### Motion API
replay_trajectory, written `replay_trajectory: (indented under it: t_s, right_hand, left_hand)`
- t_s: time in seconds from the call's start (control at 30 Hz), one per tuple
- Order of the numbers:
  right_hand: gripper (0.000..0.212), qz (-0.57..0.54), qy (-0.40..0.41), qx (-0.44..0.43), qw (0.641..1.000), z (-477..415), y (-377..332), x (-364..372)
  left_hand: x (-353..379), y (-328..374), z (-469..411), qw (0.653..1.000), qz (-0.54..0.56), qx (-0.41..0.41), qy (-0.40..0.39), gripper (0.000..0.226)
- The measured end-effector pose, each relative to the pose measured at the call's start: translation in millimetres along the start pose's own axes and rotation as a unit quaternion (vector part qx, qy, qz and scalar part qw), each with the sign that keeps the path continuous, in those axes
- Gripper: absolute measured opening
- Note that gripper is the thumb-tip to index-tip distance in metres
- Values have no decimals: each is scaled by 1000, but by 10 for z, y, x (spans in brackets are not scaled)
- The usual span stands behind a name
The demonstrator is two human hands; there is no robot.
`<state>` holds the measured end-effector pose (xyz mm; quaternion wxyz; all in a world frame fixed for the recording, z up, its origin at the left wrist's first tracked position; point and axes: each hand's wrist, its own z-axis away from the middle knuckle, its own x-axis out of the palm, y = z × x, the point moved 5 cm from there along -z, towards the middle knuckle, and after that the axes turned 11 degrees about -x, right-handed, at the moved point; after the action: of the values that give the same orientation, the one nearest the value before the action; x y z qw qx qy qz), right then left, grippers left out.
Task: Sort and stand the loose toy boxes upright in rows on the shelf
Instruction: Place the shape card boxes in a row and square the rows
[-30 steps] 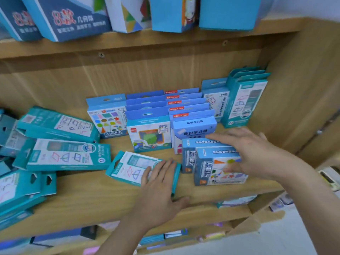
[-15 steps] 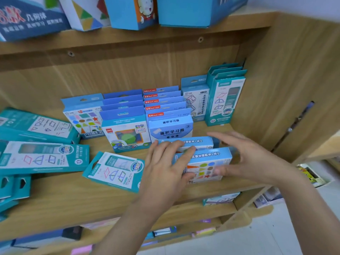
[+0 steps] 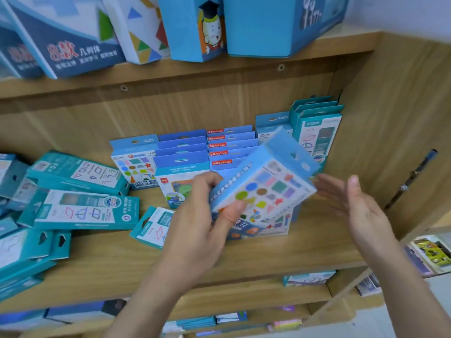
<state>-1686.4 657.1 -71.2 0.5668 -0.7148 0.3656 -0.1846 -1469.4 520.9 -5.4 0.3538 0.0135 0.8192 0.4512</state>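
**Shapes box held tilted above the shelf**

The left hand (image 3: pixel 202 215) pinches a light-blue shapes box (image 3: pixel 266 181), with the thumb pressed on its printed front and the fingers curled round its left edge. The box hangs tilted over the wooden shelf (image 3: pixel 317 250), its hang tab pointing up and to the right. Its white front carries a grid of coloured shapes, among them circles, squares, a red star and a yellow triangle. A line of writing runs along its side, too blurred to read. The right hand (image 3: pixel 358 208) is spread with the palm turned toward the box. Its fingertips are just beside the box's right corner, and whether they touch it cannot be told.

Under the held box a second box (image 3: pixel 266 228) of the same kind sits at the front of the shelf.

Behind, boxes stand upright in rows. The leftmost row (image 3: pixel 133 164) shows the same coloured shapes, a red "15" and a dark band of Chinese characters. Next come plain blue boxes (image 3: pixel 181 164), the front one with a small red "deli" logo. The red-labelled boxes (image 3: pixel 231 145) beside them have white lettering too blurred to read. Tall teal boxes (image 3: pixel 317 128) close the right end.

At the left, loose teal boxes (image 3: pixel 85 211) lie flat in a pile, printed with outlined parallelograms and trapezoids. One flat teal box (image 3: pixel 152 228) lies just beside the left wrist.

On the upper shelf, a large dark box (image 3: pixel 73 45) reads "8款" in red and "几何体" in white. Beside it stand a white triangle box (image 3: pixel 144 28) and a cartoon box (image 3: pixel 207 30) showing a figure in a mortarboard.
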Motion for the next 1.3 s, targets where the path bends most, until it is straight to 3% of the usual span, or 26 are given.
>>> replay_trajectory:
  t_s: [0.07,0.17,0.2,0.3,0.37,0.5,0.6,0.73,0.8,0.93,1.07,1.13,1.2,1.23,1.3]
  right_hand:
    - [79,27,29,-57,998,-13,-134,-18]
    - [74,36,28,-107,993,-55,-363,86]
    - [72,40,21,-119,992,-70,-446,152]
    - [54,27,-12,-150,988,-85,-676,394]
    - [42,6,-43,-150,988,-82,-785,551]
    - [62,-44,-102,-128,986,-103,-935,845]
    - [70,-115,-127,-112,979,-130,-1053,1024]
    - [62,-178,-169,-110,963,-207,-1081,1094]
    - [73,-180,-217,-104,954,-218,-1026,1126]
    - [64,-182,-228,-83,953,-229,-951,1269]
    - [68,-153,-217,-98,959,-229,-1002,1457]
    - [74,-156,-194,-114,962,-269,-1063,1499]
    - [76,-156,-159,-126,967,-341,-1122,1526]
    - [75,-154,-144,-132,968,-383,-1153,1560]
    - [64,-159,-121,-145,969,-478,-1240,1689]
  left_hand:
    - [-193,-57,10,966,219,-111,77,24]
    - [-123,-228,23,829,485,-266,86,36]
    - [-101,-264,32,809,507,-286,85,39]
    - [-120,-305,88,793,514,-311,100,38]
    - [-121,-342,130,802,499,-312,102,36]
    - [-121,-344,174,827,466,-299,92,30]
    - [-146,-355,211,860,421,-277,85,30]
    - [-220,-356,257,911,334,-237,55,27]
    - [-288,-360,277,925,308,-223,20,25]
    - [-487,-454,254,934,279,-222,-17,18]
    - [-695,-584,202,939,269,-206,-62,25]
    - [-915,-717,97,971,158,-163,-79,32]
    - [-1228,-936,-129,987,-84,-120,-62,37]
    - [-1379,-1054,-270,968,-218,-110,-58,36]
    - [-1558,-1340,-550,898,-416,-114,-85,37]
